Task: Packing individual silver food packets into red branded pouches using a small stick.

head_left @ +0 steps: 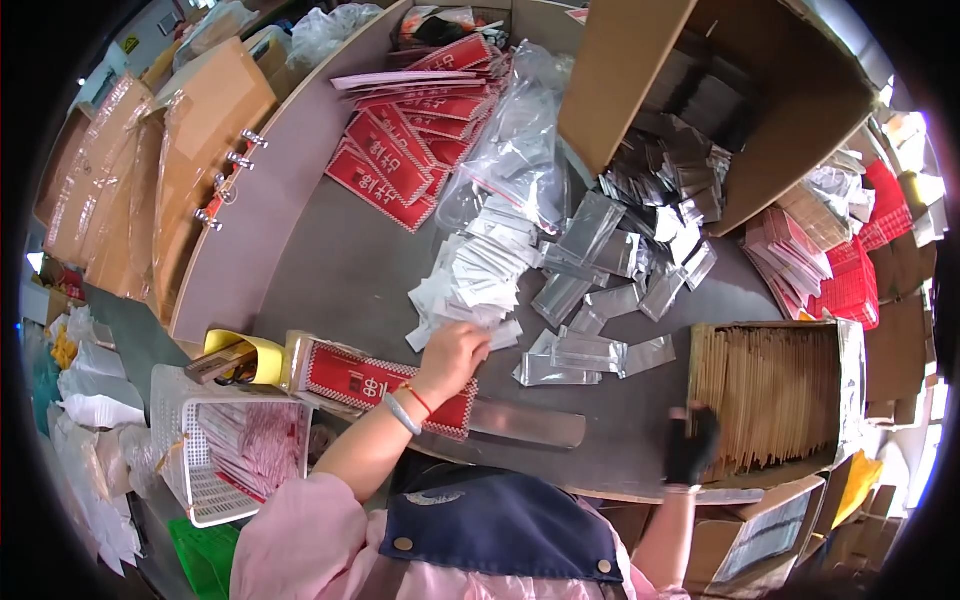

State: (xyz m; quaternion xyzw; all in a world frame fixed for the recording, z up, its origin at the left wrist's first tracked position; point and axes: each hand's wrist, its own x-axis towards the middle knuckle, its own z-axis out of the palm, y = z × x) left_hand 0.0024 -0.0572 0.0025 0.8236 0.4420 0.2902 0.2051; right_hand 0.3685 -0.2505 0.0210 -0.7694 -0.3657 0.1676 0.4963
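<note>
My left hand [453, 358], with a red cord and a grey bangle at its wrist, is at the near edge of a heap of small white packets [478, 272]. Its fingers are closed together beside the packets; what they may pinch is hidden. Below that forearm lies a stack of red printed paper sleeves [345, 372]. My right hand [692, 440], in a black glove with bare fingertips, is at the left side of a carton full of thin brown wooden sticks [765, 400]. Its fingers are dark and blurred. Clear-and-silver flat packets [590, 352] are scattered between the hands.
More red sleeves [395, 165] and a clear plastic bag [520, 150] lie farther back. A tipped carton [625, 85] spills silver packets. A curved metal strip [528, 422] lies near the front edge. At left are a white basket [172, 440] and a yellow container [268, 360].
</note>
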